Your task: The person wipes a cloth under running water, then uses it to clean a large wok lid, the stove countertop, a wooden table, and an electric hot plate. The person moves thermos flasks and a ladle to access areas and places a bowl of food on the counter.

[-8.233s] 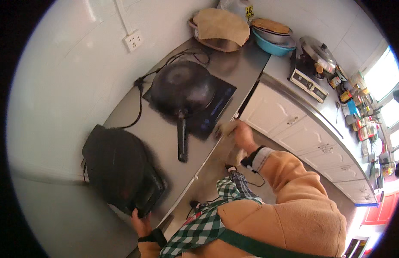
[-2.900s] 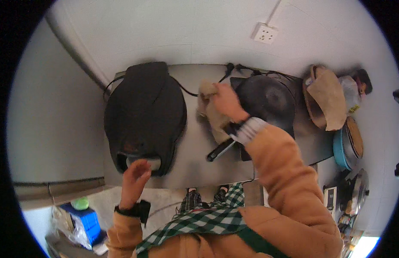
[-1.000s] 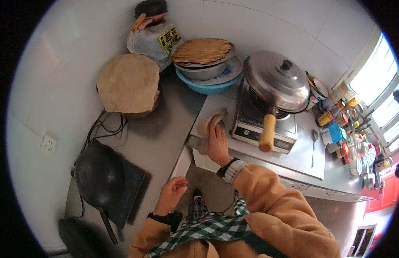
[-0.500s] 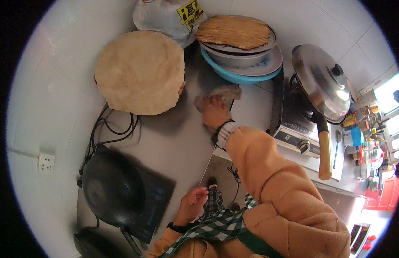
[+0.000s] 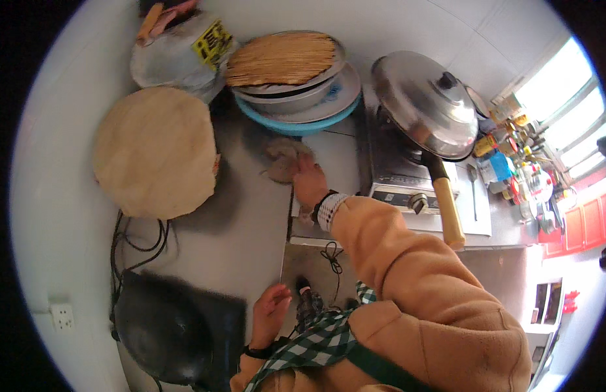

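Note:
My right hand [image 5: 309,183] reaches forward over the counter, its fingers on a crumpled greyish-brown cloth [image 5: 280,159]. The cloth lies against the countertop, just in front of the stack of basins and near the seam beside the stove. My left hand [image 5: 270,312] hangs by the counter's front edge, in front of the checked apron [image 5: 316,343]. Its fingers are loosely curled and a little apart, and nothing shows in them.
A blue basin [image 5: 290,125] sits under pans topped by a stick mat [image 5: 283,59]. Left of it is a round beige board [image 5: 156,153]; a black wok [image 5: 162,336] stands nearer me. On the stove [image 5: 407,179], a lidded pan [image 5: 424,104] points its handle [image 5: 450,215] toward me.
The view has shifted, so the counter things appear farther left. My right hand has drawn the cloth slightly nearer the counter's front, away from the basins. My left hand stays low, loosely curled.

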Tool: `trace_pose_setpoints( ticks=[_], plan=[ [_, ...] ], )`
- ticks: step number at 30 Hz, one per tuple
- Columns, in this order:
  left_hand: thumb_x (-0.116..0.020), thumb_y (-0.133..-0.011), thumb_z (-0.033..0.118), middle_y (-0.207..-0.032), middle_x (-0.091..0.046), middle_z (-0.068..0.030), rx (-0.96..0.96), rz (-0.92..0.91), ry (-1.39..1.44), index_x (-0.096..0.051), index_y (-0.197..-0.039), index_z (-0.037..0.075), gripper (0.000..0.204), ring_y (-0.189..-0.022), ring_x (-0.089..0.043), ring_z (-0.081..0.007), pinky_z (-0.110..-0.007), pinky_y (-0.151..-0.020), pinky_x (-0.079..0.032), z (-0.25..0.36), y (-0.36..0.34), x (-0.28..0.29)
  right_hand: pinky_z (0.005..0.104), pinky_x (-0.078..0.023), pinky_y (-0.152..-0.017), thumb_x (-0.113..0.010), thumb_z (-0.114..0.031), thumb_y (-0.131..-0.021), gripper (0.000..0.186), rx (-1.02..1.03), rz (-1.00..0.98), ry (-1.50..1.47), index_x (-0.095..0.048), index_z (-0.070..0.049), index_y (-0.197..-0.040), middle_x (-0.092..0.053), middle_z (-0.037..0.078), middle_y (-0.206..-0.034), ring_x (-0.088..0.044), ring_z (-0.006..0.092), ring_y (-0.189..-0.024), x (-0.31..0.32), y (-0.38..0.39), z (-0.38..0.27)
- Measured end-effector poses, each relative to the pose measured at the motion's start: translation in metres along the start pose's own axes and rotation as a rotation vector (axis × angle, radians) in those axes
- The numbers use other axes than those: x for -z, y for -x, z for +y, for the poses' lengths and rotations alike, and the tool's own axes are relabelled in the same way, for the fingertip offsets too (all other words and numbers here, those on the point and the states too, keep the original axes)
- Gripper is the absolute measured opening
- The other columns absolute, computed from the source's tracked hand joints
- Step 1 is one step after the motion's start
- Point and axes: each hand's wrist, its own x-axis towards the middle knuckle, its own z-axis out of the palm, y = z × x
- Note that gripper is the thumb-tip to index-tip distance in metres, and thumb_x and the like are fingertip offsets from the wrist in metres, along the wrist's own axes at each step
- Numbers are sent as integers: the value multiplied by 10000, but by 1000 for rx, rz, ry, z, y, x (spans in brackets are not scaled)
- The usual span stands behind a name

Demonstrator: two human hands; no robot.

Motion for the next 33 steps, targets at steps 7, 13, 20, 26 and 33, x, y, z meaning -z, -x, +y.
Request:
trace_pose_setpoints(
  ticks=[7, 13, 20, 26, 33],
  plan=[
    [-570, -877, -45, -1037, -636, -90, -43, -93, -23, -554, -1179, -9, 305, -950, -611, -163, -293, -873, -492, 11, -20, -23, 448, -453, -944, -512, -119, -850, 372, -178, 86, -18, -548, 38, -1185, -453, 233, -1355, -426, 376, -1259, 0, 40, 26],
    [-584, -874, -17, -1036, -625, -62, -105, -193, -218, -547, -1201, 14, 331, -919, -590, -141, -268, -849, -476, 24, -63, -62, 424, -494, -935, -565, -142, -798, 473, 111, -95, -141, -533, 42, -1232, -448, 241, -1367, -438, 392, -1260, 30, 133, 36],
    [-638, -896, 155, -1266, -514, -134, -212, -149, -365, -388, -1403, 68, 572, -1099, -522, -192, -336, -961, -434, 43, -120, -126, 416, -499, -918, -596, -166, -791, 398, 0, -630, -525, -607, -6, -1155, -596, 190, -1190, -565, 342, -1111, 110, 215, 128],
    [-561, -969, 286, -1211, -565, -112, -35, -180, 247, -340, -1444, 135, 545, -987, -609, -153, -306, -827, -538, 16, -223, -174, 397, -535, -785, -498, -113, -806, 319, -856, 53, -946, -642, 23, -1056, -676, 229, -912, -676, 291, -850, 194, 307, 291],
    [-546, -954, 209, -1280, -506, -130, -303, 24, -771, -316, -1458, 123, 561, -1075, -542, -200, -334, -900, -466, -9, -315, -216, 402, -456, -955, -511, -513, -924, 660, -981, -44, -1107, -511, 68, -1238, -626, 235, -1136, -613, 341, -1039, 147, 248, 388]
  ],
)
